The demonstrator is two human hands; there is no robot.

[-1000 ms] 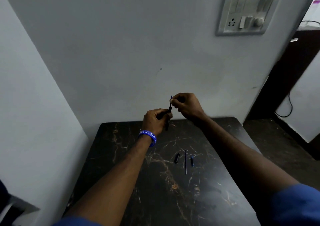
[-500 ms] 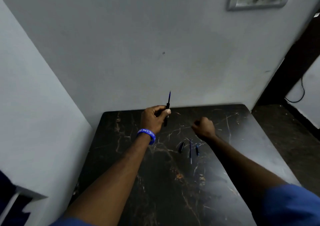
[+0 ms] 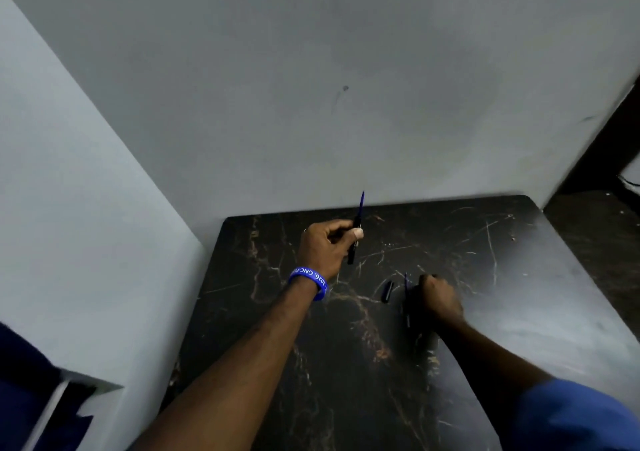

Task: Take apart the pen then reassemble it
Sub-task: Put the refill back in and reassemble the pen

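Observation:
My left hand [image 3: 327,246] is closed around the black pen barrel [image 3: 353,250] and holds it nearly upright above the far part of the dark marble table [image 3: 502,277]. A thin blue refill [image 3: 361,206] sticks up out of the barrel's top. My right hand [image 3: 440,298] rests low on the table with its fingers curled over the loose parts. A short black piece [image 3: 387,291] lies just left of it, and a thin blue rod [image 3: 406,286] lies against its fingertips. Whatever is under the fingers is hidden.
A grey wall rises right behind the table's far edge, and a side wall [image 3: 86,225] closes off the left. A dark floor [image 3: 595,236] drops away past the table's right edge. A blue wristband [image 3: 308,279] circles my left wrist.
My right hand left the pen's top and dropped to the loose parts on the table. My left hand keeps holding the barrel. The camera has tilted downward.

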